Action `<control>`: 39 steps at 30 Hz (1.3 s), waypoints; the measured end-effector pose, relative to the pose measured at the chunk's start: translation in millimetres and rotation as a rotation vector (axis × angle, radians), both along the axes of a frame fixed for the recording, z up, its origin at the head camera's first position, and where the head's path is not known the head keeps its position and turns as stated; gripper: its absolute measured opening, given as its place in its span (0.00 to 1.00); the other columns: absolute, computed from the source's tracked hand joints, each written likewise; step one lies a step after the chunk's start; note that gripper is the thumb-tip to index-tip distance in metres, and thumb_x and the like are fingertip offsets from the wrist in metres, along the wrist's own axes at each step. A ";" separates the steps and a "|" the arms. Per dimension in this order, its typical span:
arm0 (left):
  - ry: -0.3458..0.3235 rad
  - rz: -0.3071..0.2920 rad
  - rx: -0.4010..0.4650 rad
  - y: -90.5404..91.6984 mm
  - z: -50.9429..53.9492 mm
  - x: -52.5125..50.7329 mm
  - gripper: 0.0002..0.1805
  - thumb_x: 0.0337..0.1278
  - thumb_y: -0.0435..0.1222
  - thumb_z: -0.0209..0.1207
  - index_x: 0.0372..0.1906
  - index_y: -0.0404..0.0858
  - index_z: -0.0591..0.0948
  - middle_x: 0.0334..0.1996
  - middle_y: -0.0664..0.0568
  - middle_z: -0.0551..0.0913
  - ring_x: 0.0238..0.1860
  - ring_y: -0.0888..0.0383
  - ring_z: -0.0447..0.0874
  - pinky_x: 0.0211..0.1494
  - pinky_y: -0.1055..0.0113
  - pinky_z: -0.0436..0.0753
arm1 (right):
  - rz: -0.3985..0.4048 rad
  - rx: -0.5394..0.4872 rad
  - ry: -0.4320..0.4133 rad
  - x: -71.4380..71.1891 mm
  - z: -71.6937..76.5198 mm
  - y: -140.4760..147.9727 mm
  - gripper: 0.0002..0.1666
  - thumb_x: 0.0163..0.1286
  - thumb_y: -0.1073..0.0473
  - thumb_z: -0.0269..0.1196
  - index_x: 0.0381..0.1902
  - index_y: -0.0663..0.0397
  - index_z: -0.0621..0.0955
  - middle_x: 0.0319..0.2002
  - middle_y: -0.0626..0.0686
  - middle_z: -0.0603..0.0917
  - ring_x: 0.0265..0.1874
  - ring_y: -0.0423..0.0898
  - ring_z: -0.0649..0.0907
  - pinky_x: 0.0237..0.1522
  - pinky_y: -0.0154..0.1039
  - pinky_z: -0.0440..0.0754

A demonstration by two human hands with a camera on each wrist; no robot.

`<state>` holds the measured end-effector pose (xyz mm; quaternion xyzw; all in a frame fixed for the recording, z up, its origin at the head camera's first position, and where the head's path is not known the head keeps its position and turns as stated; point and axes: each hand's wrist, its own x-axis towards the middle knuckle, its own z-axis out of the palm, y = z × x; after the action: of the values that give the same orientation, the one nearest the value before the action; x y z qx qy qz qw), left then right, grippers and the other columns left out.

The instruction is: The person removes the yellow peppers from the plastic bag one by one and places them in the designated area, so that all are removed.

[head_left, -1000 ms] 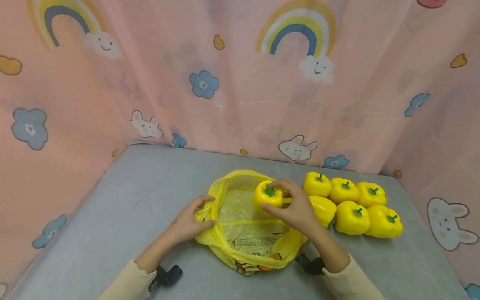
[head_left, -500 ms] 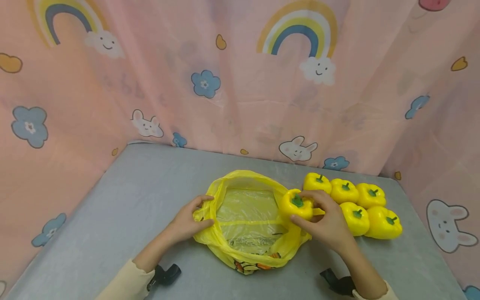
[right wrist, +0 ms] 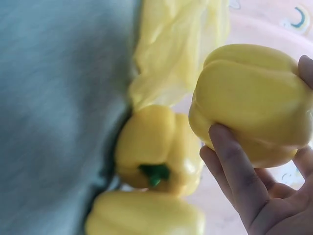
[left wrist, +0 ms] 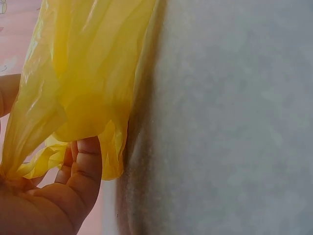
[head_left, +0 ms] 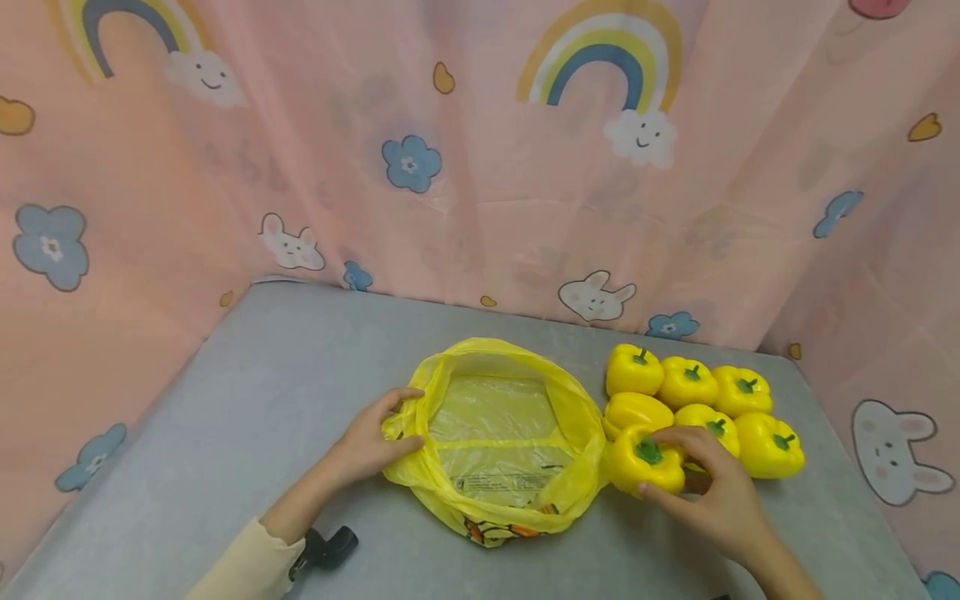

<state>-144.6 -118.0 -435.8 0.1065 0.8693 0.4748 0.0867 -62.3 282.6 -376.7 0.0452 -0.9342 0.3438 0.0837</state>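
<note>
A yellow bell pepper [head_left: 643, 460] with a green stem is gripped between the thumb and fingers of my right hand [head_left: 720, 496]. It is to the right of a yellow plastic bag [head_left: 525, 517], whose mouth gapes upward. In the right wrist view the held bell pepper [right wrist: 249, 98] looks raised, the fingers under and beside it. At the bag's left side, my left hand [head_left: 371, 442] holds the rim. Thin yellow plastic [left wrist: 93, 73] passes between thumb and fingers in the left wrist view. Inside the bag I see only its creased bottom and some print.
Several more yellow bell peppers [head_left: 688, 382] stand in two rows to the bag's right. One bell pepper [head_left: 637, 412] lies on its side, close to the rim. The grey tabletop [head_left: 300, 358] ends at a pink patterned curtain [head_left: 480, 225] behind and at both sides.
My right hand has carried the bell pepper from over the bag's opening rightward and toward me, outside the rim. My left hand keeps its hold, shifting barely at all.
</note>
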 end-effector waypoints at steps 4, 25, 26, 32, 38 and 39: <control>0.013 0.001 0.002 0.2 -0.1 0.0 0.32 0.50 0.38 0.66 0.64 0.48 0.72 0.65 0.45 0.72 0.64 0.41 0.70 0.61 0.43 0.72 | -0.034 0.030 -0.029 3.9 -6.3 7.3 0.30 0.49 0.51 0.77 0.50 0.50 0.79 0.50 0.51 0.78 0.39 0.22 0.71 0.31 0.28 0.81; 0.034 -0.019 0.009 -0.7 -1.1 1.2 0.32 0.52 0.39 0.66 0.64 0.46 0.71 0.66 0.43 0.71 0.66 0.38 0.67 0.64 0.38 0.68 | 0.007 0.039 -0.074 2.3 -41.1 15.9 0.31 0.47 0.48 0.77 0.50 0.45 0.79 0.52 0.51 0.79 0.42 0.25 0.72 0.33 0.31 0.82; 0.032 -0.017 0.009 -0.8 -1.0 1.2 0.32 0.52 0.39 0.66 0.64 0.47 0.71 0.66 0.43 0.71 0.66 0.38 0.67 0.64 0.38 0.68 | 0.010 0.040 -0.072 2.3 -41.0 15.8 0.31 0.47 0.48 0.77 0.50 0.45 0.79 0.51 0.51 0.79 0.42 0.25 0.72 0.33 0.31 0.82; 0.020 -0.012 0.013 -1.5 -1.1 1.3 0.32 0.53 0.39 0.65 0.65 0.50 0.71 0.68 0.45 0.69 0.67 0.40 0.66 0.65 0.38 0.67 | 0.024 0.064 -0.053 3.3 -40.8 16.2 0.32 0.47 0.48 0.77 0.50 0.45 0.78 0.51 0.50 0.80 0.43 0.24 0.71 0.34 0.31 0.81; 0.017 -0.011 0.055 -3.1 -2.7 1.5 0.30 0.56 0.40 0.63 0.66 0.51 0.70 0.70 0.45 0.66 0.71 0.43 0.61 0.69 0.39 0.62 | 0.050 0.062 -0.009 5.9 -40.8 16.7 0.31 0.48 0.50 0.77 0.51 0.44 0.78 0.52 0.49 0.78 0.44 0.23 0.69 0.32 0.33 0.82; 0.019 -0.008 0.061 -3.5 -2.9 1.7 0.30 0.57 0.39 0.63 0.66 0.51 0.71 0.70 0.46 0.66 0.71 0.44 0.61 0.69 0.40 0.63 | 0.054 0.060 -0.003 6.5 -40.3 16.7 0.31 0.49 0.50 0.77 0.51 0.44 0.78 0.52 0.49 0.78 0.44 0.23 0.69 0.32 0.33 0.82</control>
<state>-142.9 -121.6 -438.7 0.1172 0.8547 0.4997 0.0770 -55.8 299.3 -417.0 0.0723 -0.9427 0.3177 0.0718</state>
